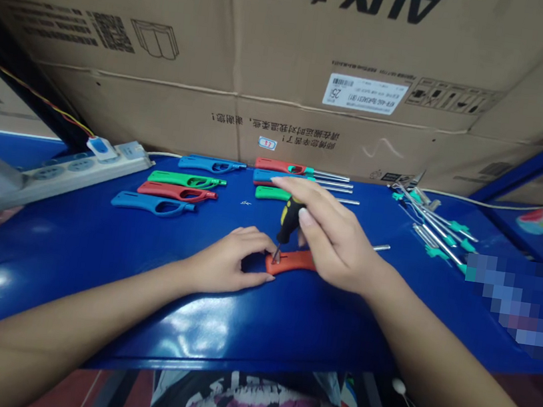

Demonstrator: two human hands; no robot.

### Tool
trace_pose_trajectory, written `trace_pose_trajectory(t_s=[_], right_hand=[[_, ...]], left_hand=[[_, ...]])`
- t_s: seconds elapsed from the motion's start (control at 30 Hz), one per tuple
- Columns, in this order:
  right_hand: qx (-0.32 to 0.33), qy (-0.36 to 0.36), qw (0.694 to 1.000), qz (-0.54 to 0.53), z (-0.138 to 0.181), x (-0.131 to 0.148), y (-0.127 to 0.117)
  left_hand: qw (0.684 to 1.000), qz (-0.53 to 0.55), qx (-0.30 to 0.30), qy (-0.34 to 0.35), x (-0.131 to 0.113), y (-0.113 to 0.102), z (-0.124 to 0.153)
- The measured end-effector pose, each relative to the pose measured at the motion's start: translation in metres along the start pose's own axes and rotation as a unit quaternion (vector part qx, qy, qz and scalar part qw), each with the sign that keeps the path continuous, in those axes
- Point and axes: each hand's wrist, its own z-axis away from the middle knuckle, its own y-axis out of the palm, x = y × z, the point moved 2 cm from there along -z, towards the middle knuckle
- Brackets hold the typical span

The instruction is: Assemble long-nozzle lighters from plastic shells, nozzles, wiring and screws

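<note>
The orange lighter (293, 262) lies on the table (255, 322) in front of the person, near the middle, its left end between the left hand's fingertips and its right part hidden behind the right hand. The screwdriver (289, 223), black and yellow, stands a little tilted over that left end, its tip down at the lighter; whether the tip sits in a screw is too small to tell. The left hand (223, 261) pinches the end narrowly, thumb on the near edge and fingers on the far edge, close by the screwdriver's shaft. The right hand (342, 240) holds the screwdriver by its handle, thumb against the side and fingers stretched across the top. A metal rod (382, 247) shows just beyond the right hand. Past the hands, a red lighter (279, 165), a blue lighter (264, 175) and a green lighter (270, 193) lie in a row, metal rods pointing right. To their left are four handles (177, 192): two blue, one green, one red. On the right lies a loose heap of rods (443, 224) with teal ends. A power strip (61, 170) runs along the left, and a large carton (283, 50) stands behind everything.
</note>
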Motion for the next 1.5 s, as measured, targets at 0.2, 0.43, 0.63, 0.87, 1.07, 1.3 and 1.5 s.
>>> trace_pose_trajectory(t_s=[0.2, 0.43, 0.63, 0.87, 1.07, 1.3, 1.5], right_hand=[[-0.028, -0.014, 0.999, 0.043, 0.000, 0.001, -0.002], [0.049, 0.004, 0.999, -0.008, 0.000, 0.009, 0.003], [-0.017, 0.015, 1.000, 0.013, -0.001, 0.006, 0.009], [-0.072, -0.012, 0.997, 0.029, 0.000, -0.010, 0.003], [-0.008, 0.064, 0.994, -0.087, -0.001, -0.014, 0.009], [-0.100, -0.032, 0.992, 0.067, 0.001, -0.015, 0.005], [-0.052, 0.053, 0.995, -0.073, 0.000, -0.011, 0.015]], left_hand=[[1.000, -0.010, -0.013, 0.002, 0.002, 0.001, 0.001], [1.000, -0.017, -0.009, -0.008, 0.003, 0.003, 0.001], [1.000, -0.009, -0.002, -0.009, 0.002, 0.002, 0.000], [1.000, -0.002, 0.002, 0.000, 0.000, 0.001, -0.001], [1.000, -0.005, 0.003, -0.005, 0.001, 0.001, -0.001], [1.000, -0.011, 0.003, -0.008, 0.001, 0.001, -0.001], [1.000, -0.018, -0.008, -0.003, 0.004, 0.003, 0.002]])
